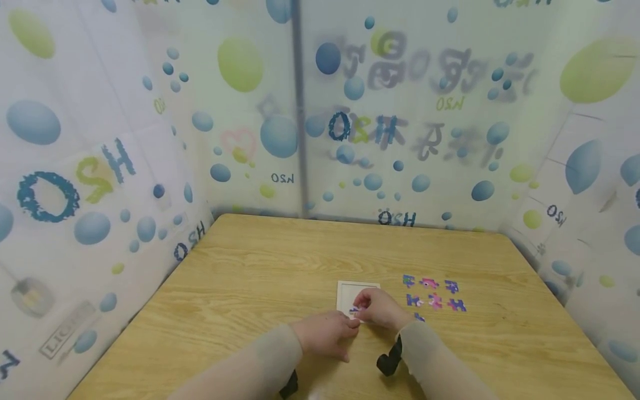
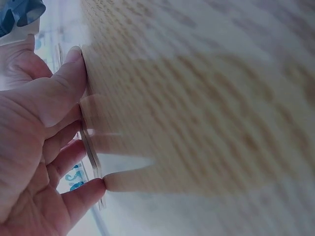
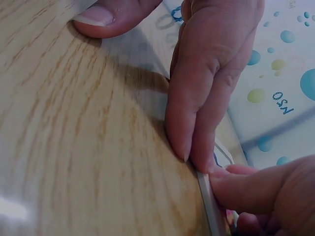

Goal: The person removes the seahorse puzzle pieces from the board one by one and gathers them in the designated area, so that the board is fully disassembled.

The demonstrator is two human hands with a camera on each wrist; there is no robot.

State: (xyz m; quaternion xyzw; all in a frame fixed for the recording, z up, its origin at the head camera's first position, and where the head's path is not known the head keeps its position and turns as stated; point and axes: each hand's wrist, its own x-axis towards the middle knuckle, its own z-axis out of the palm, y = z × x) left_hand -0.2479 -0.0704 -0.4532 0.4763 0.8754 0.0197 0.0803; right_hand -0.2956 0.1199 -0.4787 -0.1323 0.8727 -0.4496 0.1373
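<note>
A small square white puzzle tray lies on the wooden table, its thin edge seen side-on in the left wrist view. My left hand steadies the tray's near left side, its fairly straight fingers touching the edge. Over the tray, my right hand pinches a purple jigsaw piece between thumb and fingers. That piece is mostly hidden by the fingertips, low over the tray's lower part. A colourful bit of puzzle shows under the right hand in the right wrist view.
Several loose pink, purple and blue jigsaw pieces lie in rows right of the tray, one partly behind the right wrist. The wooden table is enclosed by a patterned curtain at the back and sides.
</note>
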